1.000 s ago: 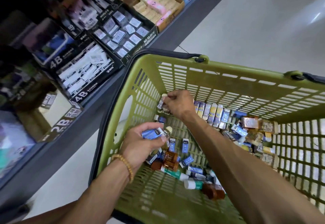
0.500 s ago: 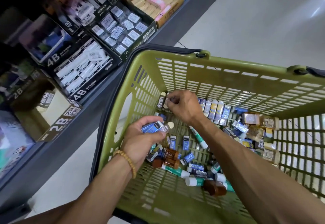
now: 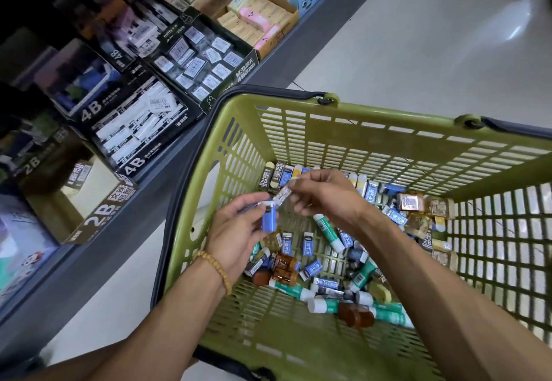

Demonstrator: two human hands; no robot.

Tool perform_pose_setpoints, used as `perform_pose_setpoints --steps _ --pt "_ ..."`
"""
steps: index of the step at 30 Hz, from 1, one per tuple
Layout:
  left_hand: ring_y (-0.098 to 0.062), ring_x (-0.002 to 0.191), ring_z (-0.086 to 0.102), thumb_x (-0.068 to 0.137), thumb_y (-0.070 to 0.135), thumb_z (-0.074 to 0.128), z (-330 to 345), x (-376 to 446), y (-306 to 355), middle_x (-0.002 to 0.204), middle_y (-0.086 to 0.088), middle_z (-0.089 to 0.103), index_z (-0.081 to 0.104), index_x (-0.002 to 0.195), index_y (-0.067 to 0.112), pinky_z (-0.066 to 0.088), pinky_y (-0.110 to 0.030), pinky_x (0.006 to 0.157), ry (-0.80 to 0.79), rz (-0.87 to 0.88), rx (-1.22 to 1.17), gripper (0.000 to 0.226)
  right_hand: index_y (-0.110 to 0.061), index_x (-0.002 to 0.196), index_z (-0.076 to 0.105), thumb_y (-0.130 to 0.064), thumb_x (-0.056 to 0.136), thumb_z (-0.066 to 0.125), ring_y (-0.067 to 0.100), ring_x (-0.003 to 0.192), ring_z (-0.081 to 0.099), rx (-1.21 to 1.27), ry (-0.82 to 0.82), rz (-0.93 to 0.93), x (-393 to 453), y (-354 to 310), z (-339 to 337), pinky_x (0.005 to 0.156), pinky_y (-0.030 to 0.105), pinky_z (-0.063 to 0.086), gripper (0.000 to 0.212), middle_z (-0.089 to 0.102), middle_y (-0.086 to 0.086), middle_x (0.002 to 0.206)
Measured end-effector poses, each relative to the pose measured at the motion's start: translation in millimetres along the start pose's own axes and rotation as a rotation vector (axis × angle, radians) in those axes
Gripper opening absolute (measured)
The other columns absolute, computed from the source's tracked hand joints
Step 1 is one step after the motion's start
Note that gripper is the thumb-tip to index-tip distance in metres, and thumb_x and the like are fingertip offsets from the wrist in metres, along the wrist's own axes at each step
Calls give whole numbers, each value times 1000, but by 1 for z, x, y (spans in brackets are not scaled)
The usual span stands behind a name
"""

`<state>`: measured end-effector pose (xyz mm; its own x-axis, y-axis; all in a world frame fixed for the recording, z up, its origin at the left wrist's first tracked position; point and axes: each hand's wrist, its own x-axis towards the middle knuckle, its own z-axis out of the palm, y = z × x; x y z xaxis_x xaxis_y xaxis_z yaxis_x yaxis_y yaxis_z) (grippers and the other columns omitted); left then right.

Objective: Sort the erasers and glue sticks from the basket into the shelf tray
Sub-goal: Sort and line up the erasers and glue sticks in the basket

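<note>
Erasers [image 3: 310,268], glue sticks [image 3: 328,228] in basket [image 3: 298,105]

baskets [image 3: 388,129]: 1 | hands [image 3: 236,231]: 2 | shelf trays [image 3: 206,64]: several

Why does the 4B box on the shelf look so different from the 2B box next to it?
The 4B box is packed full of white-wrapped erasers; the 2B box looks nearly empty, with just a few erasers at its back. The 4B box is black inside and out, the 2B box shows bare brown cardboard inside. Both sit open on the same grey shelf.
</note>
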<state>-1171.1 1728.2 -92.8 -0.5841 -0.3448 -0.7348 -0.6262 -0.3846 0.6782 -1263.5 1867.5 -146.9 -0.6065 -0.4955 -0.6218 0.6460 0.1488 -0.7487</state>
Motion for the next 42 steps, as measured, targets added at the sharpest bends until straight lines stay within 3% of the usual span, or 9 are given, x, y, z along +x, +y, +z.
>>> perform_pose_setpoints --steps 3,8,15,19,22,26,31,37,42 --pt "-22 98 64 91 -13 50 -6 2 -4 127 -18 59 69 97 12 57 -30 77 18 -45 60 33 -6 75 67 -11 91 70 14 51 59 -71 139 18 19 0 1 48 22 48 17 68 10 69" --pt "-21 102 64 86 -15 58 -5 -2 -4 123 -12 62 70 97 15 51 -40 97 12 -67 72 35 -12 62 57 -9 88 70 12 42 57 -256 304 -25 67 11 22 40 21 42 30 60 8 57" --pt "-17 94 66 85 -13 62 -5 3 -5 113 -4 67 69 98 16 54 -29 80 49 -49 95 33 -19 57 62 -14 83 75 21 60 73 -309 473 -106 83 28 33 69 45 62 29 70 7 63" --pt "-16 96 65 85 -11 63 -3 4 -4 108 -2 67 69 96 17 53 -29 79 65 -24 100 31 -21 56 62 -23 90 67 19 59 64 -337 417 -137 60 21 26 67 37 58 35 60 -9 52" --pt "-16 92 65 84 -10 65 -1 5 -4 105 -2 69 69 93 18 55 -32 80 90 3 118 29 -7 66 68 -30 96 64 14 49 53 -212 210 -64 21 16 19 55 27 45 38 62 2 56" --pt "-19 93 67 84 -10 65 2 4 -4 105 -4 69 69 94 16 56 -36 87 106 24 135 28 -4 78 71 -28 90 72 16 55 61 -172 -52 24 -15 13 13 54 25 51 27 69 12 73" --pt "-23 99 69 85 -7 65 5 3 -4 107 -7 69 68 98 13 56 -35 89 91 43 137 24 1 88 71 -17 88 74 15 55 62 -167 -81 34 -15 17 14 55 24 54 18 69 11 72" --pt "-15 79 64 98 -2 43 6 1 -3 103 -12 71 68 100 9 48 -26 68 99 -10 55 27 -6 68 66 -15 93 69 23 55 59 -189 267 -14 24 12 7 54 28 53 27 67 18 67" --pt "-16 99 68 85 -20 51 -2 1 -5 102 3 63 65 113 5 55 -25 82 -2 -59 169 39 -12 57 66 -25 83 74 30 65 72 -329 473 -26 75 30 14 71 52 60 31 70 13 59"
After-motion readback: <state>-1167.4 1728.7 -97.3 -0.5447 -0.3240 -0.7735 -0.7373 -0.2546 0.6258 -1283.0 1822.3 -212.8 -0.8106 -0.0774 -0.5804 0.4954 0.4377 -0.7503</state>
